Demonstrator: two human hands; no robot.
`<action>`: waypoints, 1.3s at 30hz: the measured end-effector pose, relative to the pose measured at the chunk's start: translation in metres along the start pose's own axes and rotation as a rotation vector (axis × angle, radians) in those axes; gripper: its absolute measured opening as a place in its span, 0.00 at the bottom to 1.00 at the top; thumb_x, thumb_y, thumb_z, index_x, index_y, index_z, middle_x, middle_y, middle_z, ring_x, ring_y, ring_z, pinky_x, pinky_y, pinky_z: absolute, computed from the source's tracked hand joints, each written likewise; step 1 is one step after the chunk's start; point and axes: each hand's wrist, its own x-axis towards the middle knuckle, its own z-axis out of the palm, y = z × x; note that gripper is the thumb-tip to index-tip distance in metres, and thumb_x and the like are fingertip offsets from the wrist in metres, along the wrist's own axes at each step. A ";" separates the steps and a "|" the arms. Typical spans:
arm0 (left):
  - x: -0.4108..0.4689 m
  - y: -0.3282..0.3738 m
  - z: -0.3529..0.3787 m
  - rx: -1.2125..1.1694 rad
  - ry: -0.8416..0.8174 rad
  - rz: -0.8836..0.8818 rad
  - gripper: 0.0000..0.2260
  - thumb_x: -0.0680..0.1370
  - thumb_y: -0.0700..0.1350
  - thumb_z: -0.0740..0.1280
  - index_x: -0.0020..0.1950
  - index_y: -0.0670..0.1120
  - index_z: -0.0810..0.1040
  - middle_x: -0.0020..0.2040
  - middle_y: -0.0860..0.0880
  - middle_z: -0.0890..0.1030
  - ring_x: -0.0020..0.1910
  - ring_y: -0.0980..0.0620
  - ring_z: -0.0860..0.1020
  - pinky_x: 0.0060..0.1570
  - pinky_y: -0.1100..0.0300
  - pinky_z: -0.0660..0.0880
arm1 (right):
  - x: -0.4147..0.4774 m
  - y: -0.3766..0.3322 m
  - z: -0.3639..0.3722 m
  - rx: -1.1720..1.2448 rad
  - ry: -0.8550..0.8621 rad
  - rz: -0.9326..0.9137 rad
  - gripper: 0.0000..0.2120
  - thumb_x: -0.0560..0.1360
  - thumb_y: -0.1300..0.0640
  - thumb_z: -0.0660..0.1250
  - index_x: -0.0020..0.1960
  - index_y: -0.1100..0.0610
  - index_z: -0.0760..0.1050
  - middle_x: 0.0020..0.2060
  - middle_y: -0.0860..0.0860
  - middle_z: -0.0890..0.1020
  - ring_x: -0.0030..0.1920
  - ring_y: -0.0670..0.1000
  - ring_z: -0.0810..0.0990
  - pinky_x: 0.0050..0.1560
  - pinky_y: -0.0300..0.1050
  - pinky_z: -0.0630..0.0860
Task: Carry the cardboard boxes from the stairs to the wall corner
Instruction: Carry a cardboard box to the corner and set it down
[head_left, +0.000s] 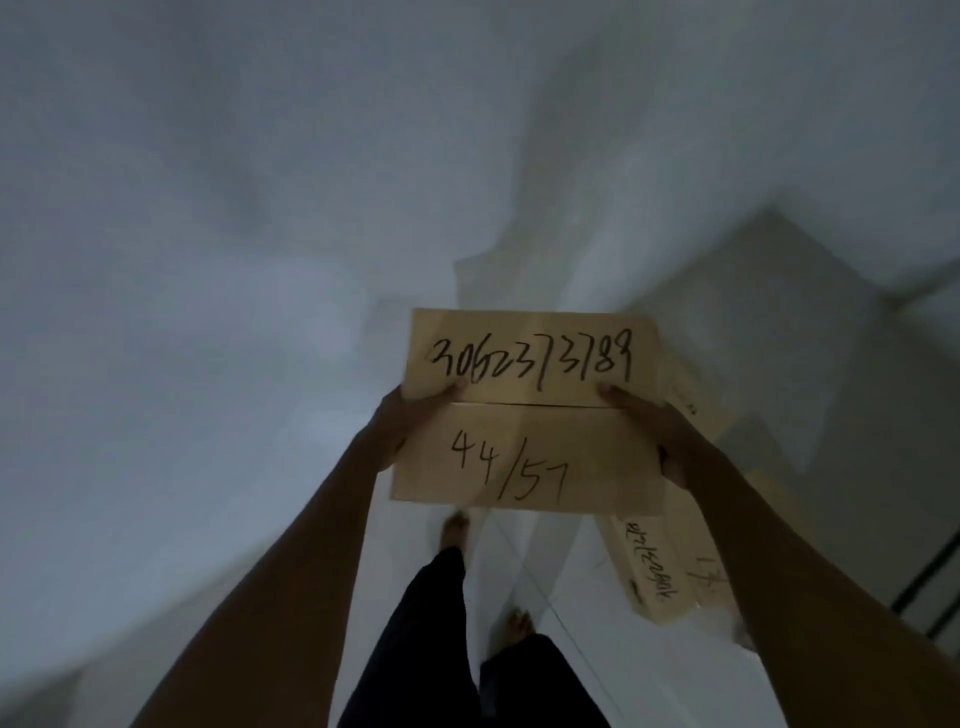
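Dim, bluish light fills a bare room with a plain white wall (234, 208) on the left and pale stairs (779, 312) rising at the right. Below, the white tiled floor (597, 649) shows a faint seam line.

A cardboard box (530, 410) is held up in front of the person, off the floor, its closed top flaps facing the camera. Black handwritten digits run across the far flap, and "44/57" is marked on the near one. The left hand (410, 421) grips the box's left edge with its fingers (457, 387) pressed onto the top near the flap seam. The right hand (654, 421) clamps the right edge the same way, thumb lying on top. Both bare forearms stretch forward from the bottom corners.

Under and to the right of the held box, another cardboard box (654, 571) with handwriting on its side lies on the floor just beside the stairs, partly hidden by the right arm. Bare feet (456, 527) and dark trousers (426, 649) show beneath, mid-stride on the tiles.
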 end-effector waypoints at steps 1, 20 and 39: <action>-0.025 -0.010 -0.016 -0.023 0.046 -0.004 0.34 0.63 0.65 0.79 0.63 0.51 0.79 0.53 0.46 0.87 0.50 0.44 0.86 0.52 0.40 0.83 | -0.012 -0.004 0.018 -0.033 -0.037 0.006 0.32 0.64 0.39 0.83 0.65 0.50 0.83 0.55 0.55 0.89 0.55 0.61 0.88 0.57 0.66 0.84; -0.410 -0.311 -0.357 -0.433 0.699 -0.078 0.32 0.64 0.63 0.79 0.62 0.49 0.79 0.54 0.44 0.86 0.49 0.45 0.86 0.46 0.48 0.85 | -0.207 0.151 0.496 -0.471 -0.633 0.041 0.33 0.67 0.41 0.81 0.68 0.52 0.80 0.60 0.59 0.86 0.59 0.63 0.84 0.62 0.65 0.80; -0.555 -0.538 -0.579 -0.462 0.982 -0.337 0.45 0.54 0.73 0.74 0.65 0.51 0.78 0.57 0.46 0.84 0.51 0.46 0.84 0.53 0.48 0.82 | -0.296 0.324 0.824 -0.772 -0.847 0.174 0.44 0.59 0.33 0.82 0.71 0.44 0.75 0.62 0.59 0.85 0.62 0.67 0.82 0.63 0.74 0.77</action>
